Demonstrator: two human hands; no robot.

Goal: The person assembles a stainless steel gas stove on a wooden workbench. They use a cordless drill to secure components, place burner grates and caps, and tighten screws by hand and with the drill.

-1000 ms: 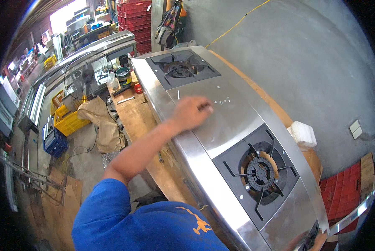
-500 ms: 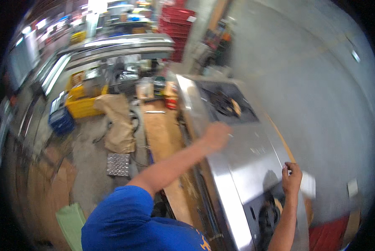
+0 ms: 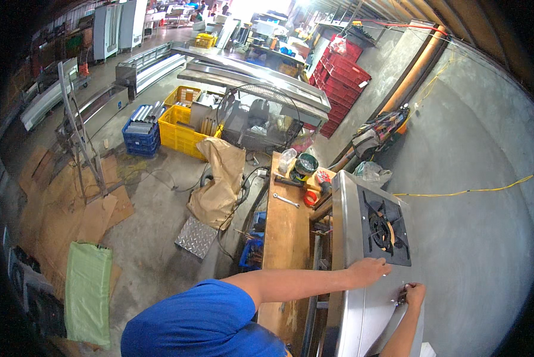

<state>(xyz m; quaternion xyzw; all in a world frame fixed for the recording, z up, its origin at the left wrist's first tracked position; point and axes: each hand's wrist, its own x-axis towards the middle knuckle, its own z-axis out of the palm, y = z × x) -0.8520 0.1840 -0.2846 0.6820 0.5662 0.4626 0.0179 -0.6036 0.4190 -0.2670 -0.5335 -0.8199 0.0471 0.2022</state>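
A stainless steel gas stove (image 3: pixel 353 315) stands along the right side. Its far burner (image 3: pixel 381 228) is black, set in a dark square recess. My left hand (image 3: pixel 369 273) is at the steel top just nearer than that recess, fingers curled, with a tiny pale thing at the fingertips. Close by on the right, my right hand (image 3: pixel 415 293) is pinched over the steel top. Small shiny metal pieces (image 3: pixel 400 296) show by its fingertips; which of them it holds is too small to tell.
Left of the stove, a wooden bench (image 3: pixel 283 238) holds a wrench (image 3: pixel 286 200), a red tape roll (image 3: pixel 310 198) and a dark tub (image 3: pixel 305 165). Beyond are yellow crates (image 3: pixel 180 132), a blue crate (image 3: pixel 141 140) and a fan (image 3: pixel 258 116). A grey wall (image 3: pixel 475 238) borders the right.
The view has swung, now showing more of the workshop. My hands have come closer together; the right has left the near burner's side for the steel top between the burners.
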